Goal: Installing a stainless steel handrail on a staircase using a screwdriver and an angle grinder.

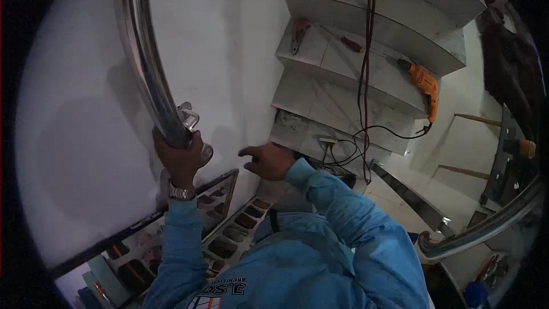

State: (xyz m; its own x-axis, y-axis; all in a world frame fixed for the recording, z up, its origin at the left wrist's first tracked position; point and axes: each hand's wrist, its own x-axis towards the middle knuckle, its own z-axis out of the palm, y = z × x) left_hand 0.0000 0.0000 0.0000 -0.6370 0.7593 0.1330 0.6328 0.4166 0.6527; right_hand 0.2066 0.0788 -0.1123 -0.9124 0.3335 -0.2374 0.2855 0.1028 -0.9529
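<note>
Holding the rail (pixel 144 46) by the wall (pixel 194 34) works best with the left hand (pixel 178 157) wrapped snugly round its near end, beside the bracket (pixel 187 117), and the empty right hand (pixel 271 161), grip loosely parted, free to support.

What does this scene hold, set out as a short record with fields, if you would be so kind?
Left hand: closed around the handrail, just below a bracket
Left wrist: watch
Right hand: fingers toward the wall, nothing visibly held
Stairs: drill at the right, red-handled tool and orange tool farther left
Cables: hanging in front of the stairs
Lower right: second rail
</note>
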